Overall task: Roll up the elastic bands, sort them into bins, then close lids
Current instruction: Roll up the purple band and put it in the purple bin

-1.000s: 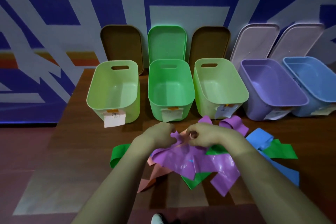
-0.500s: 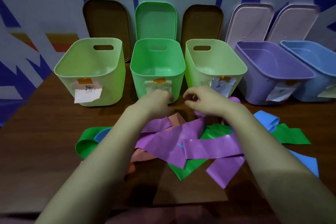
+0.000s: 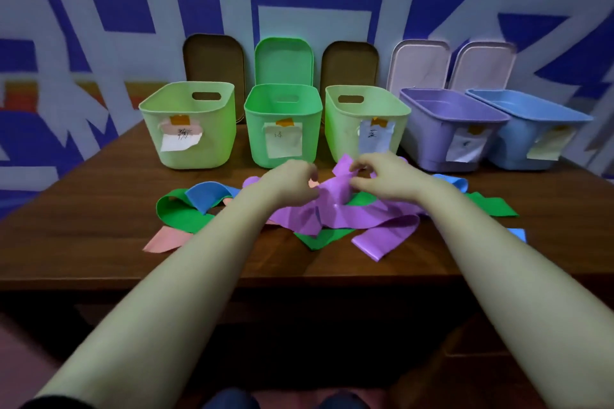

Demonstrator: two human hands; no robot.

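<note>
Where the blue-and-grey patterned wall (image 3: 99, 10) meets the far edge of the dark wooden table (image 3: 83, 236), five open bins stand in a row. From left to right they are a pale green bin (image 3: 216, 143), a brighter green bin (image 3: 255, 136), a second pale green bin (image 3: 342, 133), a purple bin (image 3: 428, 136) and a blue bin (image 3: 518, 139). Behind each one a lid leans upright against the wall: a brown lid (image 3: 214, 60), a green lid (image 3: 283, 60), another brown lid (image 3: 349, 63) and two pale lids (image 3: 418, 65) (image 3: 481, 65).

Near the bins, loose bands lie heaped across the middle of the table. A long purple band (image 3: 332, 212) sprawls on top. A green band (image 3: 176, 212) loops at the left with a blue band (image 3: 206, 192) lying over it, and a pink band (image 3: 162, 239) pokes out nearer the table's edge. More green (image 3: 491, 206) and blue (image 3: 455, 181) show at the right.

Both hands work at the far end of the purple band, just in front of the middle bins. The left hand (image 3: 292, 181) has its fingers curled onto it, and the right hand (image 3: 385, 176) pinches its raised tip between thumb and fingers.

A paper label (image 3: 282, 143) is taped to the front of every bin.
</note>
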